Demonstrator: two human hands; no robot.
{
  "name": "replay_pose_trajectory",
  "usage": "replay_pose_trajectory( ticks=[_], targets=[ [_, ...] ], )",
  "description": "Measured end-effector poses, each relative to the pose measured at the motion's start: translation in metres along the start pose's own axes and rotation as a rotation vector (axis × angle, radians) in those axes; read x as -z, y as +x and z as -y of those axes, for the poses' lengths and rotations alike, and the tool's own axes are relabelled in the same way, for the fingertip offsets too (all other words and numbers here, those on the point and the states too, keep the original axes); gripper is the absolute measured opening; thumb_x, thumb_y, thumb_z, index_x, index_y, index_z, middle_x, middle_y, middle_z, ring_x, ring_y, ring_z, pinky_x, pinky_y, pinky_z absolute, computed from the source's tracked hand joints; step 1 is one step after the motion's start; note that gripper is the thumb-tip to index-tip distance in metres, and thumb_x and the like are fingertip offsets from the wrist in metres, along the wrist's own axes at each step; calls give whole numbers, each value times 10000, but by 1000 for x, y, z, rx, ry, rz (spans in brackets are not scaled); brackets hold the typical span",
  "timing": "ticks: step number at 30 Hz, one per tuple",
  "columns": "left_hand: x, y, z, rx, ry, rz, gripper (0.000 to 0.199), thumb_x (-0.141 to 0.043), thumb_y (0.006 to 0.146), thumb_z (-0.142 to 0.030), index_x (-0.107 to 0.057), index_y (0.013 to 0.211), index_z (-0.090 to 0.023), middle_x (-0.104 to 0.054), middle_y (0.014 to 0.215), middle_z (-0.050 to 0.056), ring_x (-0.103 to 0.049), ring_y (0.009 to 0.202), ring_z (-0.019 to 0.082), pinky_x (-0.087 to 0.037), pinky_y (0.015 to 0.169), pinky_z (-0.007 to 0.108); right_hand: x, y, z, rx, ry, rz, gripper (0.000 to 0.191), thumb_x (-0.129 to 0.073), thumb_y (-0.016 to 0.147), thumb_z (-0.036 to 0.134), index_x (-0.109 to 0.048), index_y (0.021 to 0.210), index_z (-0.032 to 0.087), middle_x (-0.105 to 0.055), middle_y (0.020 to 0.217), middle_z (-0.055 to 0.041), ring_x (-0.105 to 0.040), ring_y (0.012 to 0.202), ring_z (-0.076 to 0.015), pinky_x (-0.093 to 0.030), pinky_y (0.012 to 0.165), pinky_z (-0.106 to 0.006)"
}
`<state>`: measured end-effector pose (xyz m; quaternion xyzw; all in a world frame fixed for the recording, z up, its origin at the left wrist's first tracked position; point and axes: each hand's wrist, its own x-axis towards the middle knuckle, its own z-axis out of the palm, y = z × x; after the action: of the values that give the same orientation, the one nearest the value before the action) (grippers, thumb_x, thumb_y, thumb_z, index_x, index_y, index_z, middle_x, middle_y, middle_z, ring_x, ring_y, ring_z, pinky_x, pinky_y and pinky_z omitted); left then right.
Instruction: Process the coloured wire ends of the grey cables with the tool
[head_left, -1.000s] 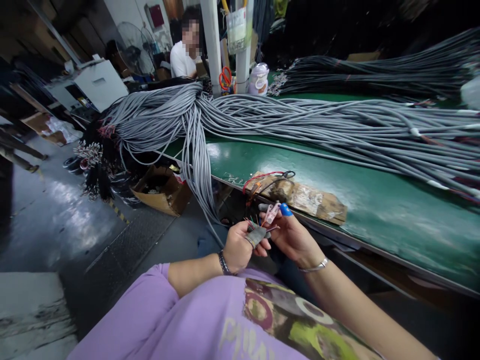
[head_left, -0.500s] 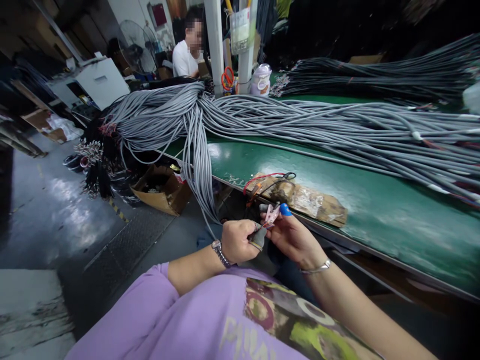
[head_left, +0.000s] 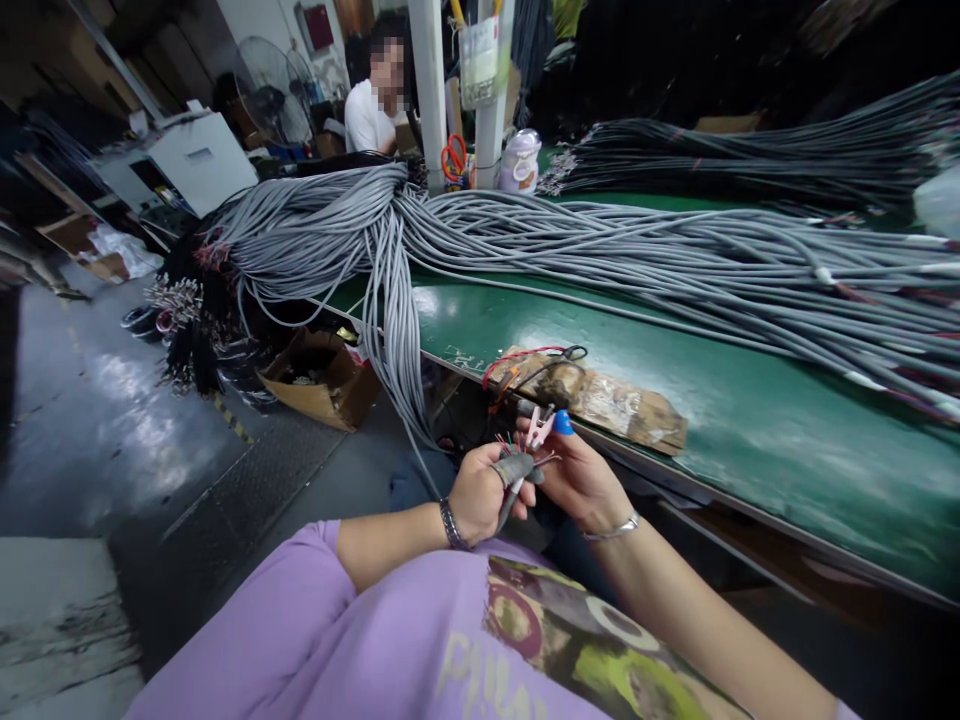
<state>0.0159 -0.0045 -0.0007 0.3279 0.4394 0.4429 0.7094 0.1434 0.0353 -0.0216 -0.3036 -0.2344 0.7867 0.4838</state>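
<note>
My left hand (head_left: 480, 492) is closed around the end of a grey cable (head_left: 508, 505). Thin coloured wires (head_left: 553, 458) fan out from this end, some red. A grey covering with a band seems to wrap the left thumb. My right hand (head_left: 583, 482), a blue finger cover (head_left: 562, 423) on one fingertip, pinches a small pink clip (head_left: 538, 430) just above the wires. Whether the clip's jaws touch a wire cannot be made out. Behind the hands, a worn wooden board (head_left: 622, 405) with red and black leads lies along the green table's (head_left: 750, 420) edge.
Long grey cables (head_left: 600, 240) run across the table, and a bunch (head_left: 397, 330) hangs over its near edge. Black cables (head_left: 735, 160) lie farther back. An open cardboard box (head_left: 322, 385) stands below at left. A person in white (head_left: 367, 115) sits beyond the post (head_left: 427, 90).
My left hand has turned, so the cable end and its splayed wires now show. The right hand, still pinching the pink clip, has shifted slightly left and down.
</note>
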Motion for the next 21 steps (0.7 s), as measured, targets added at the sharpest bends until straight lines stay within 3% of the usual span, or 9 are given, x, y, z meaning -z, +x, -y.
replay_pose_trajectory(
  ticks=[10, 15, 21],
  targets=[
    [-4, -8, -5, 45, -36, -4, 439, -729, 606, -535, -541, 704, -150, -549, 465, -11, -420, 314, 78, -289, 319, 199, 2, 1, -2, -25, -9, 44, 363, -671, 744, 591, -729, 826, 243, -701, 689, -25, -641, 620, -203, -538, 625, -342],
    [-3, -2, 1, 49, -85, -23, 413, -727, 616, -501, -557, 734, -143, -548, 481, -12, -428, 329, 78, -300, 319, 198, 2, 3, -4, 22, 7, -16, 306, -694, 748, 548, -730, 815, 251, -698, 697, -20, -648, 680, -199, -544, 690, -332],
    [-2, -4, 1, 71, -93, -1, 391, -726, 618, -483, -556, 712, -144, -552, 464, -9, -428, 312, 81, -307, 307, 194, -1, 0, -3, 4, 38, 14, 340, -716, 722, 564, -730, 856, 252, -714, 750, 0, -642, 687, -171, -545, 716, -309]
  ],
)
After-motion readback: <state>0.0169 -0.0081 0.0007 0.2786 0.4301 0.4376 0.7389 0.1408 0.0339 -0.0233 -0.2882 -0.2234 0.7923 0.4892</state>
